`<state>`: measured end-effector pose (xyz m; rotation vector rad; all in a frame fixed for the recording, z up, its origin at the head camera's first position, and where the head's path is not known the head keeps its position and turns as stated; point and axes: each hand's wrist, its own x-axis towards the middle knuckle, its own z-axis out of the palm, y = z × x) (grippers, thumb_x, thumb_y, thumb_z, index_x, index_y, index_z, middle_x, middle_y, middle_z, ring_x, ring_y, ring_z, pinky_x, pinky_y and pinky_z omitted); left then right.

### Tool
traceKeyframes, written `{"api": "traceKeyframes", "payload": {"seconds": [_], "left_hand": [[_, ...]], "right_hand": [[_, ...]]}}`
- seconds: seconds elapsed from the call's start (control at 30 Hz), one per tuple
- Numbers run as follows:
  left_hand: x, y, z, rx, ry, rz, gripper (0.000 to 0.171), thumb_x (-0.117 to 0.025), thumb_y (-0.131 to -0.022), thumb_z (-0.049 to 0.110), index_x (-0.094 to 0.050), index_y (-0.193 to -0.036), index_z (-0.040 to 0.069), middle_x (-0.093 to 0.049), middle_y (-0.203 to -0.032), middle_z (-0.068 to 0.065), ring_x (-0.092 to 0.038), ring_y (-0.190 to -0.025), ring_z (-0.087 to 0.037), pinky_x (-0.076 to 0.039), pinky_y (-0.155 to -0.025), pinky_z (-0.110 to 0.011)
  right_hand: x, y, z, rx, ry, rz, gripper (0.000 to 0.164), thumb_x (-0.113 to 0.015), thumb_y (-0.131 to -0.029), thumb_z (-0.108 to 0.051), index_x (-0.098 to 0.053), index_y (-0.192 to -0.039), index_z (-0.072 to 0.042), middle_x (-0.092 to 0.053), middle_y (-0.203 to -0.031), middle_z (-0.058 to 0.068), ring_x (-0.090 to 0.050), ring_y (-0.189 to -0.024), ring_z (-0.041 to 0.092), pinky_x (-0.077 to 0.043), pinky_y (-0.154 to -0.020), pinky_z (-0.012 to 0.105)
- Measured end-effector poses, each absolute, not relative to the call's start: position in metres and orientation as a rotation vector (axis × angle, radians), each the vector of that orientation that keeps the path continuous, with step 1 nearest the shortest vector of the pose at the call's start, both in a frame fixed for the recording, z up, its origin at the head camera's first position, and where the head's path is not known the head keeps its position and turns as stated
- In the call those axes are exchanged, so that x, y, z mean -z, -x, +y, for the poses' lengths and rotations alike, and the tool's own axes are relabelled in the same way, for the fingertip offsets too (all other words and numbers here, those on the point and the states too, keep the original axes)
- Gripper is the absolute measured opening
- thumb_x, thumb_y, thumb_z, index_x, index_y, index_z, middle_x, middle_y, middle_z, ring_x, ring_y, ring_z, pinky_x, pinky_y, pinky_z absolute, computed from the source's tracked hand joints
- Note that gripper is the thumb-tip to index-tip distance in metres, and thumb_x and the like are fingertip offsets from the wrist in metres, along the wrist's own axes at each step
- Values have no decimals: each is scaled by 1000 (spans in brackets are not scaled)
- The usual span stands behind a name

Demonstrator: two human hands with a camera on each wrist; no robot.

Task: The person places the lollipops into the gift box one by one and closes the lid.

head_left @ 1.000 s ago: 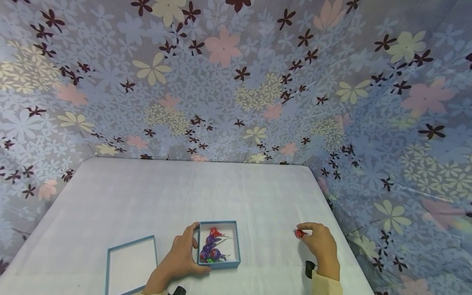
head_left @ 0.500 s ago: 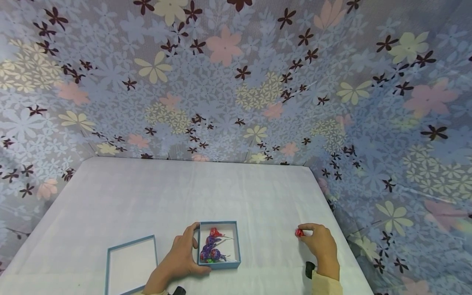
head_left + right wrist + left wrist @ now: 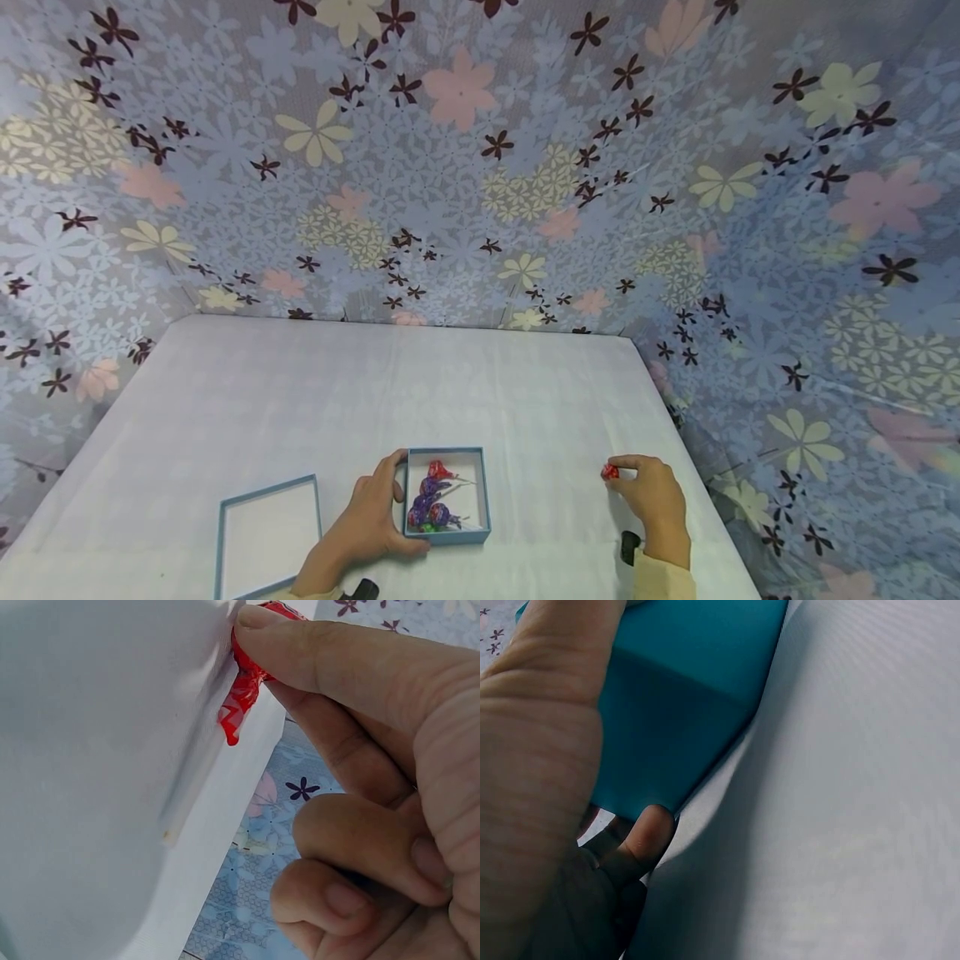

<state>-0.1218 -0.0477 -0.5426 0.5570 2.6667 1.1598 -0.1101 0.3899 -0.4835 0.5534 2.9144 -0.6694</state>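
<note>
A square blue-edged box (image 3: 486, 500) stands on the table near its front. Inside it lie a red lollipop (image 3: 439, 470), several purple lollipops (image 3: 422, 507) and a green one (image 3: 427, 527), mostly along its left side. My left hand (image 3: 367, 515) grips the box from the left, thumb at the near side and fingers at the far left corner; the left wrist view shows the box's teal outer wall (image 3: 682, 720). Off to the right, my right hand (image 3: 654, 496) pinches a red-wrapped lollipop (image 3: 241, 694) by its head between thumb and finger. Its white stick points back toward the wrist.
The box's lid (image 3: 266, 542), white inside with a blue rim, lies left of my left hand. All this is on a white-covered table (image 3: 375, 383). Flowered cloth (image 3: 450, 208) hangs behind the table and on its right side.
In my right hand the red lollipop has turned slightly, and the hand itself has hardly moved. My left hand and the box stay in place; the head view has shifted a little.
</note>
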Motion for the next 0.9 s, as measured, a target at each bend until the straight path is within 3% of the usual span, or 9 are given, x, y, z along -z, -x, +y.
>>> {"api": "traceKeyframes", "payload": {"seconds": [0.43,0.6,0.77,0.9], "left_hand": [[541,127,-49,-1177,-569,2659,141,-92,-48,65,-22,-155,5,-45,-94,10,-40,-92,-15,-35,-92,-43],[540,127,-50,-1172,-570,2660,141,-91,-49,66,-22,-155,6,-45,-94,10,-40,-93,-17,-37,-92,-43],[540,125,-50,-1163,-565,2664,140,-91,-49,65,-22,-155,5,-46,-95,10,-40,-95,-18,-38,-91,-43],[540,125,-49,-1162,-561,2668,140,-91,-49,65,-22,-155,5,-46,-95,10,-40,-95,-18,-38,-90,-42]], "right_hand": [[485,108,382,665,-565,2971,38,-81,-83,-31,-76,-119,-17,-65,-128,25,-60,-113,50,-52,-80,58],[481,109,371,679,-534,3013,38,-81,-84,-31,-76,-119,-18,-66,-127,24,-63,-109,48,-53,-72,53],[476,112,355,719,-505,3046,36,-82,-83,-26,-77,-117,-17,-67,-125,24,-68,-87,35,-46,-56,38],[474,117,341,758,-470,3065,34,-83,-82,-25,-78,-115,-17,-68,-122,23,-57,-69,22,-36,-51,33]]}}
